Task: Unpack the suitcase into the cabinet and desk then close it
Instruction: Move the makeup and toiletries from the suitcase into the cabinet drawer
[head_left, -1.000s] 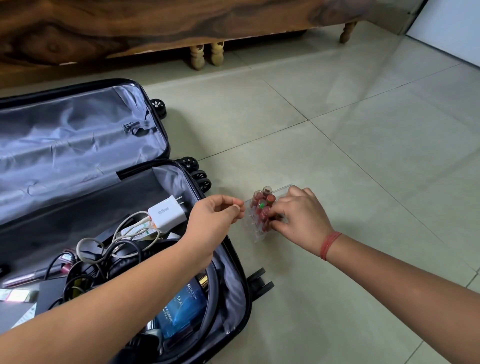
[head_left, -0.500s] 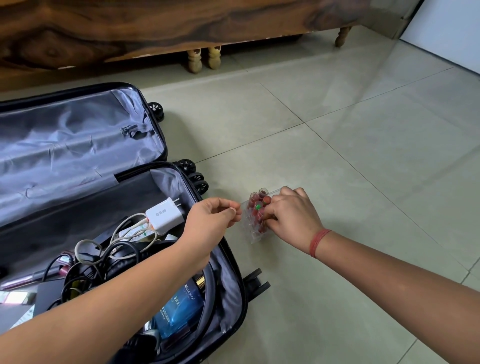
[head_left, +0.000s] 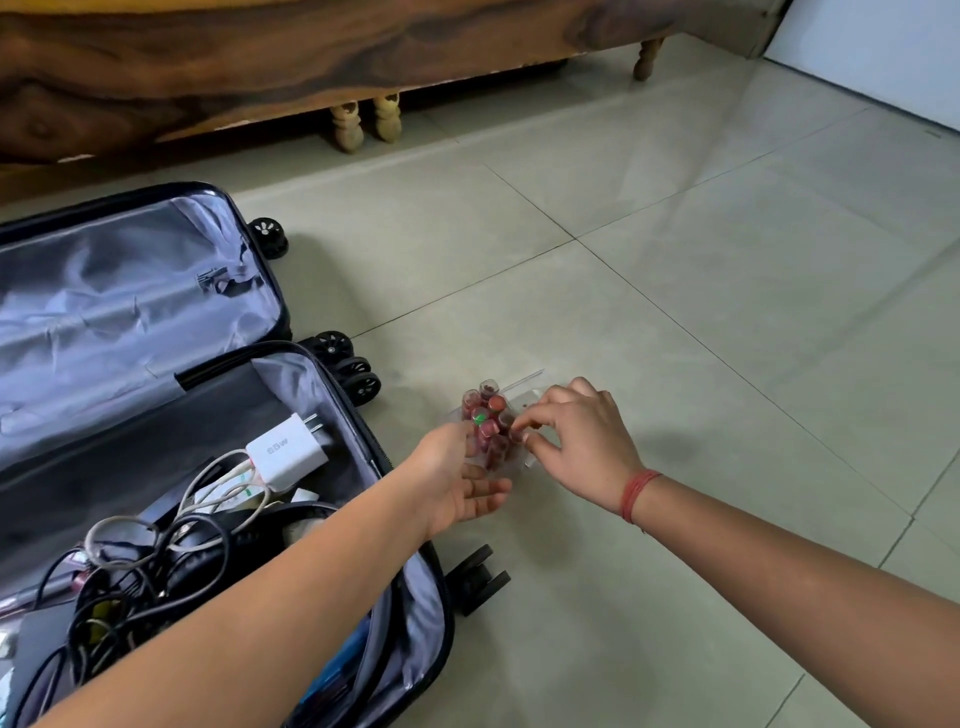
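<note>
The black suitcase lies open on the floor at the left, its lower half full of items. To its right a clear plastic holder with several red lipstick tubes sits on the tiles. My right hand, with a red thread on the wrist, pinches the holder's right side with curled fingers and thumb. My left hand is palm up with straight fingers, touching the holder's left, near side. Part of the holder is hidden behind both hands.
Inside the suitcase lie a white charger, tangled cables and a blue box. The grey-lined lid lies flat behind. Dark wooden furniture on turned legs runs along the back. Bare tile floor extends right.
My left hand has left its pinched pose by the suitcase rim, opened palm up and reached right to the holder. My right hand keeps its hold on the holder.
</note>
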